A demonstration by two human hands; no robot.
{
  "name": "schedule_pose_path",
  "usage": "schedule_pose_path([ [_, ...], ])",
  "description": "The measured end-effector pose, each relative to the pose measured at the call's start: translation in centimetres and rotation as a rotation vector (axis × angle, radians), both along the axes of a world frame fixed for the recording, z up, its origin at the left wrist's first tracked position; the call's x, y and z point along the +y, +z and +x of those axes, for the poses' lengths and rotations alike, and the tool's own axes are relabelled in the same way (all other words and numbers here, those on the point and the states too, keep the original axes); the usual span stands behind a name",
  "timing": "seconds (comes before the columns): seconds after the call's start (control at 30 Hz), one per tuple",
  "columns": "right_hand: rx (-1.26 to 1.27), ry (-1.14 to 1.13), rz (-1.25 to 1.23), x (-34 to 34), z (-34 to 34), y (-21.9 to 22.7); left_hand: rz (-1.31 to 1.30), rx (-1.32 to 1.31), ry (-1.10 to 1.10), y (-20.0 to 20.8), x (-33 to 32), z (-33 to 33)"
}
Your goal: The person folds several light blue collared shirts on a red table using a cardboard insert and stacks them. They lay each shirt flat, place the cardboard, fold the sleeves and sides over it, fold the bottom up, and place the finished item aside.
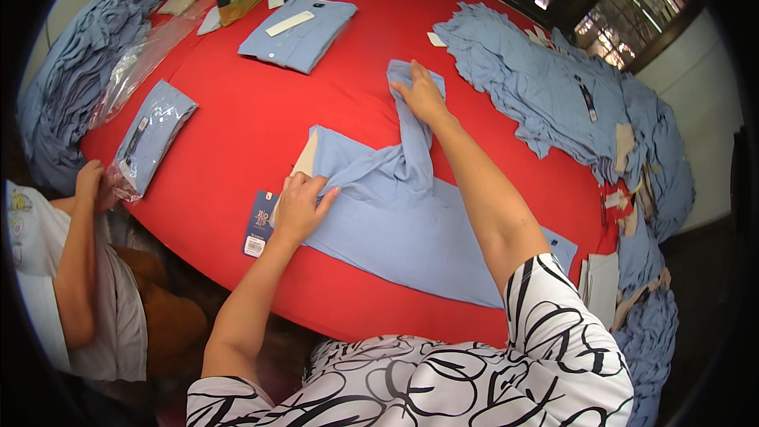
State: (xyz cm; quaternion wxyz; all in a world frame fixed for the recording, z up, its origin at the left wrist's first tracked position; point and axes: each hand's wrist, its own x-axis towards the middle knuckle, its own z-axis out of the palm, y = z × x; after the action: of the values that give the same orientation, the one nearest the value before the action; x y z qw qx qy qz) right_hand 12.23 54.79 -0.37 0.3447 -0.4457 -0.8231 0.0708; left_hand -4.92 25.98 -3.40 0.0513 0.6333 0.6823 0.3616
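A light blue shirt (379,229) lies partly folded in front of me on the red cloth, with a pale card (306,154) along its left edge. My left hand (299,207) is closed on a fold of the shirt beside that card. A navy hang tag (259,224) sticks out just left of this hand. One sleeve bends across the shirt and runs away from me, twisted near its middle. Over its far end lies my right hand (423,95), thumb and fingers spread on the cloth. Part of the shirt is hidden under my right arm.
A folded shirt (299,34) with a paper strip on top lies farther off. At left, a co-worker's hand (91,182) touches a bagged shirt (154,138). Blue garments heap up at far left (79,87) and right (545,87). A pen holder (237,6) stands behind.
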Motion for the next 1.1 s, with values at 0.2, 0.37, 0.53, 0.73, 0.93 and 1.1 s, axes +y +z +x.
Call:
schedule_pose_path([
  [0.2, 0.437, 0.122, -0.775, 5.9, 5.2, 1.5, 0.055, -0.048, 0.022, -0.3, -0.2, -0.2],
  [0.37, 1.141, 0.237, -0.863, 2.7, 18.5, 4.1, 0.018, -0.048, 0.076, -0.2, -0.7, -0.3],
  [0.53, 0.789, -0.376, -0.753, -0.4, 25.3, 1.4, -0.047, -0.033, 0.066, 0.1, -0.2, 0.1],
  [0.73, 0.110, -0.293, -0.606, -7.1, 20.6, 4.1, -0.023, -0.040, 0.041, 0.2, -0.6, -0.2],
  [0.93, -0.177, -0.494, -0.664, -12.2, 19.4, 3.7, -0.038, -0.007, -0.023, 1.2, -1.0, 0.3],
  [1.1, 0.777, 0.114, -0.570, -15.4, 18.8, 9.0, -0.060, -0.018, 0.017, -0.3, -0.7, -0.2],
])
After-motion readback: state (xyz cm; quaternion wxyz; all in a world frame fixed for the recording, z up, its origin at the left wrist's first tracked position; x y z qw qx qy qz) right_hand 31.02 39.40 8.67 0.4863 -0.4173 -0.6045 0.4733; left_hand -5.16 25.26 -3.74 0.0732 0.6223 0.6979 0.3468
